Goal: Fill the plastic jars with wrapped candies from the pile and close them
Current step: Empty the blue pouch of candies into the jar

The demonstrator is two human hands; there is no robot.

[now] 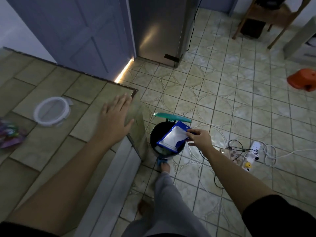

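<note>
Right hand [198,137] pinches a blue packet [172,138] over the bin [152,134]; left hand [116,117] lies flat on the counter [51,151]. Candies [10,135] at nine o'clock apparently await jarring.

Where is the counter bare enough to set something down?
Bare tile lies between the round clear container and the left hand, and on the near side of the candy pile. The floor right of the bin is cluttered with cables and a power strip.

Black short sleeves [280,216], loose grey trousers [168,202]
</note>
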